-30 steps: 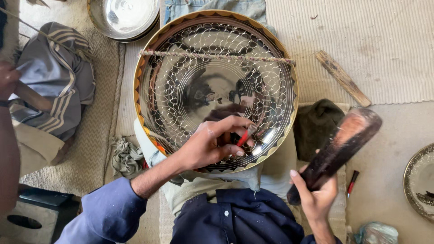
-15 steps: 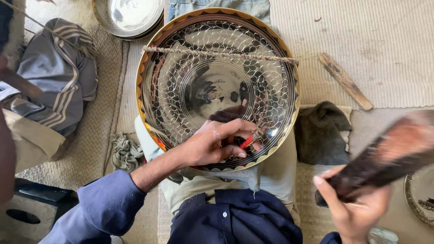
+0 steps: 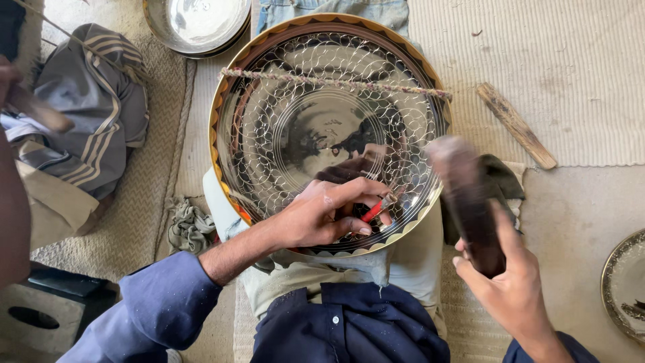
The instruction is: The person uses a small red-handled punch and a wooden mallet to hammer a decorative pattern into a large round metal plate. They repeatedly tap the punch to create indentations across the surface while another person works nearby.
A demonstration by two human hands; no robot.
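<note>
A large round engraved metal tray (image 3: 282,128) rests on my lap, a twisted cord (image 3: 336,83) stretched across its upper part. My left hand (image 3: 329,214) lies on the tray's lower rim, pinching a thin red-handled punch (image 3: 373,210) against the metal. My right hand (image 3: 507,279) grips a dark wooden mallet (image 3: 467,202), blurred with motion, its head just right of the punch near the tray's right rim.
A wooden stick (image 3: 516,125) lies on the woven mat at right, a dark cloth (image 3: 505,180) below it. Another metal dish (image 3: 198,23) sits at top, a plate edge (image 3: 625,286) at far right. Striped clothing (image 3: 94,114) and another person's arm (image 3: 13,195) are at left.
My right hand has swung the mallet from far out on the right in toward the punch. My left hand has stayed on the tray holding the punch.
</note>
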